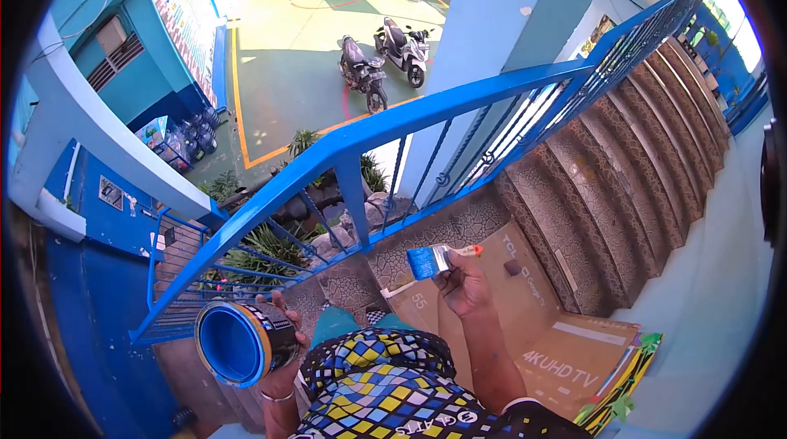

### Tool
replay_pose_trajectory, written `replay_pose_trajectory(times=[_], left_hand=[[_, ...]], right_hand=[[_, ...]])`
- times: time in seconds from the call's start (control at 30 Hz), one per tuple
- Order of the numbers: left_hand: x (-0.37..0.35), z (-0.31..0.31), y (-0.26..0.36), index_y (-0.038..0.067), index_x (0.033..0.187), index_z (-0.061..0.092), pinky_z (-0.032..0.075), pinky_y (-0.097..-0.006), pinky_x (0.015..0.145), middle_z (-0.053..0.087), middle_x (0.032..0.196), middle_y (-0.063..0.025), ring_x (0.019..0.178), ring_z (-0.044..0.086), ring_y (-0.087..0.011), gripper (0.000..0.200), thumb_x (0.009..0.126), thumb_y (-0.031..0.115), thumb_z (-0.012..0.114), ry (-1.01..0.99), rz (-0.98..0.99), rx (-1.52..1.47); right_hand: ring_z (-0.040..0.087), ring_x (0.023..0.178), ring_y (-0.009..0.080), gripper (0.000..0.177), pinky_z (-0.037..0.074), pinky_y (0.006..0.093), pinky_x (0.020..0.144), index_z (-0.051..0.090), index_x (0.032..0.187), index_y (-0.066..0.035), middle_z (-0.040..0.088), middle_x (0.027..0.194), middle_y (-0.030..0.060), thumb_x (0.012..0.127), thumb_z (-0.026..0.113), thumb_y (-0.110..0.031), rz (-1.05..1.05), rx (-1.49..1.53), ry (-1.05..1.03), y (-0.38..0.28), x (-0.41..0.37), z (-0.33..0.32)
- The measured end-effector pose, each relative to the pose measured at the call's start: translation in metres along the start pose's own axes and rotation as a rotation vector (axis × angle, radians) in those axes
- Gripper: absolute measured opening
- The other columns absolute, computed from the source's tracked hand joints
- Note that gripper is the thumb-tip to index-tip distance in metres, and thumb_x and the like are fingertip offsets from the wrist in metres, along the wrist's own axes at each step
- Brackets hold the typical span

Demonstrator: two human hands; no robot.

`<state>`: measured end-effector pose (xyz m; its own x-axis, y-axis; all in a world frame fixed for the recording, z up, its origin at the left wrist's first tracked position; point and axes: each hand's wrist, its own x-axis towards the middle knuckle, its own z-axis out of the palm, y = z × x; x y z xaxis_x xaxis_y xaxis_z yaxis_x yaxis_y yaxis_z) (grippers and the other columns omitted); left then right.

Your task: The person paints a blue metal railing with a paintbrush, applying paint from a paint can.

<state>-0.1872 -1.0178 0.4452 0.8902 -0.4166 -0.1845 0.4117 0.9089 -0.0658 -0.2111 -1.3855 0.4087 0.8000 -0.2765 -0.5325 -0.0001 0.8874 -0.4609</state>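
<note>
My left hand point(283, 357) is wrapped around a paint can point(234, 343), whose open mouth faces up toward me and shows blue paint inside. In my right hand point(466, 287) is a paintbrush point(433, 262), gripped near its metal band. Blue paint covers its bristles, which point left, while the handle with an orange-red tip points right. Just beyond both hands runs a blue metal railing point(348, 142) with twisted bars. The brush is apart from the railing and from the can.
A flattened cardboard TV box point(500, 308) covers the landing beside me. Patterned stairs point(611, 168) lie to the right. Past the railing are plants point(266, 250), rocks and a lower court point(279, 103) with two parked motorbikes point(361, 74). A blue door point(111, 209) stands at left.
</note>
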Motion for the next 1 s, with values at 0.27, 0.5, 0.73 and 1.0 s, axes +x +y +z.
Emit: replay_pose_trajectory(times=[0.27, 0.5, 0.73, 1.0], left_hand=[[-0.003, -0.027, 0.008, 0.023, 0.150, 0.055, 0.050, -0.0597, 0.101, 0.046, 0.160, -0.0099, 0.134, 0.051, -0.0379, 0.056, 0.100, 0.047, 0.062, -0.004, -0.030, 0.128], [0.000, -0.089, 0.034, 0.003, 0.142, 0.058, 0.054, -0.0547, 0.103, 0.060, 0.145, -0.0215, 0.125, 0.062, -0.0393, 0.064, 0.099, 0.051, 0.052, 0.144, 0.064, 0.581], [-0.003, -0.103, 0.051, 0.004, 0.136, 0.066, 0.046, -0.0566, 0.112, 0.067, 0.138, -0.0203, 0.125, 0.064, -0.0389, 0.066, 0.090, 0.050, 0.059, 0.086, -0.142, 0.049], [-0.004, -0.101, 0.070, 0.005, 0.133, 0.067, 0.049, -0.0556, 0.108, 0.071, 0.133, -0.0169, 0.120, 0.067, -0.0360, 0.059, 0.092, 0.045, 0.059, 0.085, -0.161, 0.025]], right_hand=[[0.075, 0.088, 0.0173, 0.025, 0.066, 0.0332, 0.074, 0.064, 0.122, -0.003, 0.075, 0.105, 0.0084, 0.098, 0.068, -0.009, -0.132, -0.084, -0.169, -0.006, -0.025, 0.058], [0.075, 0.089, 0.0193, 0.032, 0.064, 0.0321, 0.077, 0.060, 0.123, 0.002, 0.074, 0.106, 0.0128, 0.092, 0.072, 0.002, -0.293, -0.415, -0.335, 0.039, -0.067, 0.145], [0.076, 0.087, 0.0198, 0.023, 0.062, 0.0323, 0.076, 0.069, 0.108, -0.002, 0.076, 0.097, 0.0117, 0.088, 0.080, -0.004, -0.615, -1.242, -0.760, 0.103, -0.124, 0.219], [0.077, 0.077, 0.0259, 0.025, 0.061, 0.0358, 0.070, 0.073, 0.102, -0.007, 0.077, 0.090, 0.0115, 0.079, 0.085, -0.007, -0.902, -1.707, -0.950, 0.155, -0.119, 0.235]])
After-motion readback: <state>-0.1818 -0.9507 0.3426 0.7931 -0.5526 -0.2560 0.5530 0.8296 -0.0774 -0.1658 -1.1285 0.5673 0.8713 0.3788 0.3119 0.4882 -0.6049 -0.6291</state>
